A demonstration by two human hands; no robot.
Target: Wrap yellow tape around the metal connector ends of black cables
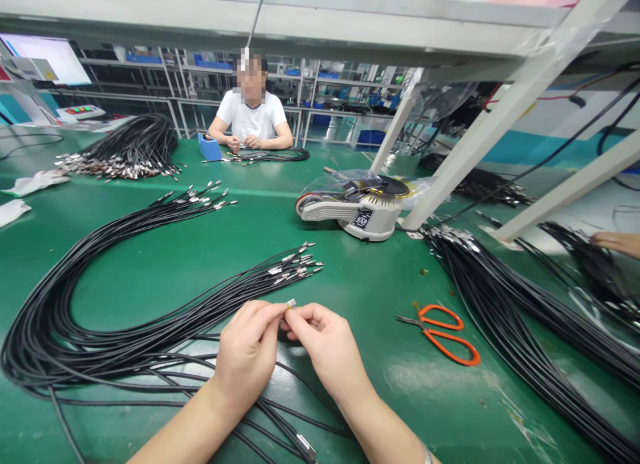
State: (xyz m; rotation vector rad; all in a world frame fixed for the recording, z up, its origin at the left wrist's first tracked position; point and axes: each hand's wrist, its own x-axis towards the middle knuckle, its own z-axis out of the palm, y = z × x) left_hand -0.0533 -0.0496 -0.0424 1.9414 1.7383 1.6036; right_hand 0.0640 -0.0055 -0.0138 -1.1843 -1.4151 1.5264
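Observation:
My left hand [249, 349] and my right hand [327, 347] meet over the green table, fingertips pinched together. Between them shows the small silvery tip of a cable connector [291, 304], with a bit of yellow at its base; the fingers hide the rest. Just beyond my left hand lies a bundle of black cables [100, 251], bent in a U, with metal connectors at both ends. More black cables run beneath my wrists, one with a metal plug [306, 447] near the bottom edge. Orange-handled scissors [443, 334] rest to the right of my right hand, blades toward it.
A tape dispenser machine [367, 217] stands by a shelf post [460, 137]. Further cable bundles lie at right [505, 317] and far left [135, 144]. Across the table sits a person [253, 117] beside a blue tape holder [210, 147]. White gloves [37, 182] lie at left.

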